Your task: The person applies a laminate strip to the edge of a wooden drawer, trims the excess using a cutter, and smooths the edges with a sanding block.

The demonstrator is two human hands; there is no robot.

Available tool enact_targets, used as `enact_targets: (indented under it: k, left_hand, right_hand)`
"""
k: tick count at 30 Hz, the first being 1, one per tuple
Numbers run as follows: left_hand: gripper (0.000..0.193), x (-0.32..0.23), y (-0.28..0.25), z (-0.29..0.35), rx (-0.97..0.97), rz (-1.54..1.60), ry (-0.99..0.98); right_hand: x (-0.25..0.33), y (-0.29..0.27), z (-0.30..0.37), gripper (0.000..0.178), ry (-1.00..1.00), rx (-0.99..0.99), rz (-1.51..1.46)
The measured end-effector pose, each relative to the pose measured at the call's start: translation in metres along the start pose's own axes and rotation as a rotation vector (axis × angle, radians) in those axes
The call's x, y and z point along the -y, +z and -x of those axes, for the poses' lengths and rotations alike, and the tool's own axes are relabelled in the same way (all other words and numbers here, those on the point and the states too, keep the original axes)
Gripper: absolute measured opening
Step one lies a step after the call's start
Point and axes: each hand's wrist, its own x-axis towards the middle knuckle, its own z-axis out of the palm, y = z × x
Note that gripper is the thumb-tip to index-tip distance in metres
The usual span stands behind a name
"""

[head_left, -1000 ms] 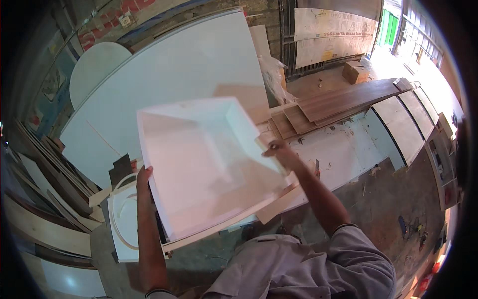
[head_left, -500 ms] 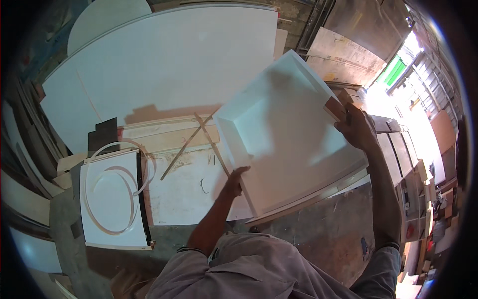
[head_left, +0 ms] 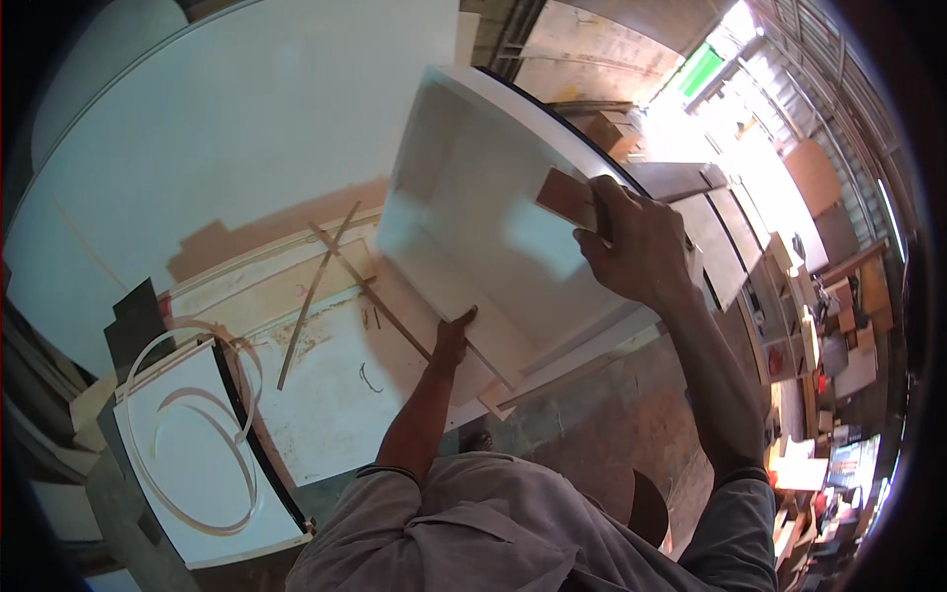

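A white open-fronted box [head_left: 523, 111], like a small cabinet carcass, sits tilted on the work surface in front of me. Its hollow side faces me, and a black strip runs along its outer right edge. My left hand [head_left: 451, 338] grips the near left panel, thumb over the rim. My right hand [head_left: 643, 242] is closed round a flat reddish-brown rectangular block [head_left: 566, 195]. It is at the box's right-hand panel; whether the block touches that panel I cannot tell.
Two thin wooden strips [head_left: 318, 286] lie crossed on a stained white board [head_left: 330, 414] left of the box. Coiled pale edging strip [head_left: 254, 483] rests on a white panel at lower left. A large white sheet [head_left: 266, 109] stands behind. Wood offcuts [head_left: 848, 316] crowd the right.
My view has swung to the right. The box has turned, so its black-edged right side now shows. My right hand has moved with the block; my left hand keeps its hold on the near panel.
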Motion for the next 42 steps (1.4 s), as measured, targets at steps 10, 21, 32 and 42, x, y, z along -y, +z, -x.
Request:
enact_targets:
  k: [10,21,32,42]
  left_hand:
    - [0.084,-0.011,0.007,-0.001,-0.071,-0.658,-0.298]
    - [0.044,-0.119,0.029,0.089,-0.036,-1.082,-0.002]
    - [0.036,-0.291,0.243,0.212,0.205,-0.956,1.003]
    - [0.047,-0.181,0.323,0.142,0.769,-1.559,1.144]
  right_hand:
    - [0.000,0.012,0.031,0.039,0.022,-0.110,-0.100]
    - [0.037,0.022,0.061,0.026,0.037,-0.155,-0.336]
    - [-0.038,-0.064,0.110,0.055,0.287,-0.375,-0.735]
    - [0.003,-0.094,0.192,0.069,0.849,-0.100,-0.597]
